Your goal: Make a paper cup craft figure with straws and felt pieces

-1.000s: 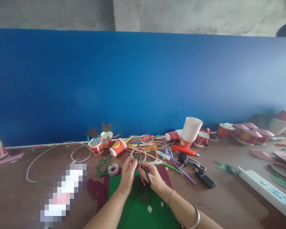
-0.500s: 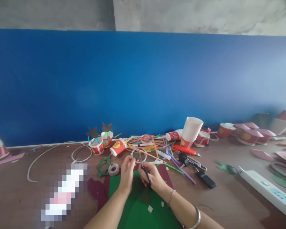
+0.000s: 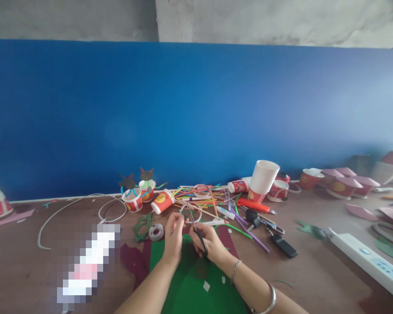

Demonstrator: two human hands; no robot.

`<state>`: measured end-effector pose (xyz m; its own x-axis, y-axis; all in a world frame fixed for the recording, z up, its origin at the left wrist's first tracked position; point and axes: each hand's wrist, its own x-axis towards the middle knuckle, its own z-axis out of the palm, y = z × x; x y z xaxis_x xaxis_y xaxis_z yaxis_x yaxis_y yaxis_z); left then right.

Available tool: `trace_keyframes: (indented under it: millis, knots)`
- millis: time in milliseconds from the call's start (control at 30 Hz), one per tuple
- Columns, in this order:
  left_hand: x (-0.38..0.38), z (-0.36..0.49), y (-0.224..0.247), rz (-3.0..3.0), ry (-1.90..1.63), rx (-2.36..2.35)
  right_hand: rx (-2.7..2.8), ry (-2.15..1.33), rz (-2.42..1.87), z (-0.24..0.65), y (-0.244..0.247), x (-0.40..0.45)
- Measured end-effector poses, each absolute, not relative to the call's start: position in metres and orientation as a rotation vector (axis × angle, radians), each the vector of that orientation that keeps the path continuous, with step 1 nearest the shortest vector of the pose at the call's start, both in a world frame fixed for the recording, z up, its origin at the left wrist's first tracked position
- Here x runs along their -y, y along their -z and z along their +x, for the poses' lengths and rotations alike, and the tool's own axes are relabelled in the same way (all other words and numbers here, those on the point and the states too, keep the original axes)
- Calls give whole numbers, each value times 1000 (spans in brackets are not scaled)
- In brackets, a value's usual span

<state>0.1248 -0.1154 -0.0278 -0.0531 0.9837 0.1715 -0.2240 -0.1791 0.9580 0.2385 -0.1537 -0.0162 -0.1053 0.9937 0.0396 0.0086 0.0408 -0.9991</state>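
My right hand (image 3: 207, 239) grips a pair of scissors (image 3: 200, 237) with black handles, blades pointing up and away from me. Close beside the blades, my left hand (image 3: 174, 233) is closed in a pinch; whatever lies between its fingertips is too small to make out. Both hands are above a green paper sheet (image 3: 193, 292), which lies over dark red paper (image 3: 225, 237). Small white scraps (image 3: 206, 286) rest on the green sheet. A roll of tape (image 3: 156, 232) and a cut green paper piece (image 3: 142, 227) lie left of my left hand.
Behind the hands lie many coloured pipe cleaners (image 3: 199, 196) and a tipped red cup (image 3: 163, 201). A paper-cup stack (image 3: 263, 176), an orange utility knife (image 3: 253, 205) and keys (image 3: 253, 218) are to the right. A power strip (image 3: 363, 257) lies far right; a white cable (image 3: 52, 213) curves at left.
Almost nothing differs. The scissor blades and my left hand have shifted very slightly to the left.
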Motion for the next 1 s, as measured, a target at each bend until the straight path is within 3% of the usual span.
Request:
trace_keyframes:
  millis: [1000]
  knots:
    - [111,124,29,1068,-1562,-979,1344,-1315,-1239,238,10,157]
